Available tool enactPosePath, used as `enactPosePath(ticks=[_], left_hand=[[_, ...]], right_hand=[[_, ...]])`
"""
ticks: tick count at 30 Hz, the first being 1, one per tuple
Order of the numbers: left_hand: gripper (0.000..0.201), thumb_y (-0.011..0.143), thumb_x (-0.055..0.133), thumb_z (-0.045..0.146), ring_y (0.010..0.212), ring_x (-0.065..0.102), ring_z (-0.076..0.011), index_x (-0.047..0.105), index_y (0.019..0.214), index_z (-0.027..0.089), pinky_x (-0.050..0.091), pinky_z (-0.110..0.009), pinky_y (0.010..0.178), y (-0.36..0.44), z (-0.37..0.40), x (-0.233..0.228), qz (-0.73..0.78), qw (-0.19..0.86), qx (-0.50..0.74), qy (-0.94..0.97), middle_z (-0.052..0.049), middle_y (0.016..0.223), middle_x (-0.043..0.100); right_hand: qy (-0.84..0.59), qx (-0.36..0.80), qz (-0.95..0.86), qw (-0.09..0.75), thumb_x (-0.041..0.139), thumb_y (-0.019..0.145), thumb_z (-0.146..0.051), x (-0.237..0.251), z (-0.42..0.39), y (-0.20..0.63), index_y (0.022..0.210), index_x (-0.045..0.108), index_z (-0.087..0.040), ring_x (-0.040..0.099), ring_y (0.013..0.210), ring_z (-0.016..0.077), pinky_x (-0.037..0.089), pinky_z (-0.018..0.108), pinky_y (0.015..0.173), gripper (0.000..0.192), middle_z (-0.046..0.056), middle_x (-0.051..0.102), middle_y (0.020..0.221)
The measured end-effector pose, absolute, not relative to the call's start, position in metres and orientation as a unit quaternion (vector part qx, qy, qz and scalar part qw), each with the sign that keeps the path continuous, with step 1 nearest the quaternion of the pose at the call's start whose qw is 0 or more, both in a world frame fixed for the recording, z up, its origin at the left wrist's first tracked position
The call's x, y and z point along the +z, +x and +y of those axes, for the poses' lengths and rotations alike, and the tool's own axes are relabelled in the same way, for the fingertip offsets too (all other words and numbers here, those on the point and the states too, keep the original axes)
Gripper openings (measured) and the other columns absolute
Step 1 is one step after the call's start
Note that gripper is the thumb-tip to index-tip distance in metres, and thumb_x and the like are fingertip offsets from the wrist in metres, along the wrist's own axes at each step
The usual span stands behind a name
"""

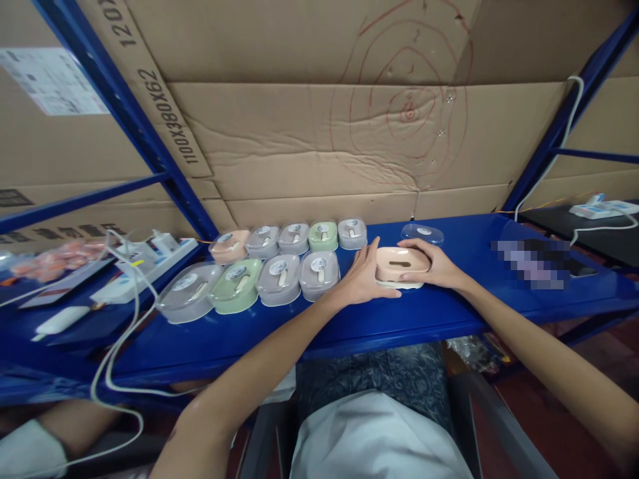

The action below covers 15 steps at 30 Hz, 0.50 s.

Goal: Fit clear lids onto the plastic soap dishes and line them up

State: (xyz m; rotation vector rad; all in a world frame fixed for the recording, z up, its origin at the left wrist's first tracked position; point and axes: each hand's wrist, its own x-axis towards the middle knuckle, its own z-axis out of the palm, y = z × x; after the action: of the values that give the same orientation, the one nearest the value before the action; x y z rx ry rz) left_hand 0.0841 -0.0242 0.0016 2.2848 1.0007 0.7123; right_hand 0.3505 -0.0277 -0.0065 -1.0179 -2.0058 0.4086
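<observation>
On the blue shelf (449, 313) both my hands clasp a peach oval soap box (399, 263) without its lid. My left hand (362, 276) presses on its left side and my right hand (436, 265) wraps its right end. A clear lid (422, 232) lies just behind it on the shelf. To the left stand two rows of closed soap boxes with clear lids (279, 266), coloured grey, green and peach.
A white power strip (150, 263) with plugs and cables (122, 332) lies at the left. Cardboard sheets (319, 133) form the back wall behind blue uprights (140, 126). Another power strip (602, 209) sits on a black surface at far right. A blurred patch (532, 263) rests on the shelf.
</observation>
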Motion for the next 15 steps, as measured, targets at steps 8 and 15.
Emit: enactPosePath(ticks=[8,15], left_hand=[[0.131,0.073,0.096,0.053,0.165,0.027,-0.0445,0.018,0.172,0.018,0.031,-0.061,0.132,0.0852,-0.0192,-0.0055,0.366,0.263,0.257,0.855,-0.025,0.175,0.027],[0.100,0.088,0.083,0.052,0.154,0.044,-0.0411,0.030,0.166,0.018,0.038,-0.058,0.127,0.0822,-0.0188,-0.0087,0.332,0.252,0.264,0.870,-0.022,0.161,0.044]], right_hand=[[-0.393,0.137,-0.826,0.381,0.093,0.074,-0.063,-0.0058,-0.0288,0.3469,0.134,0.065,-0.028,0.071,0.122,0.0366,0.055,0.057,0.110,0.075,0.011,0.072,0.132],[-0.389,0.121,-0.835,0.370,0.093,0.074,-0.065,-0.0068,-0.0275,0.3467,0.135,0.064,-0.030,0.071,0.122,0.0371,0.055,0.057,0.108,0.076,0.010,0.072,0.131]])
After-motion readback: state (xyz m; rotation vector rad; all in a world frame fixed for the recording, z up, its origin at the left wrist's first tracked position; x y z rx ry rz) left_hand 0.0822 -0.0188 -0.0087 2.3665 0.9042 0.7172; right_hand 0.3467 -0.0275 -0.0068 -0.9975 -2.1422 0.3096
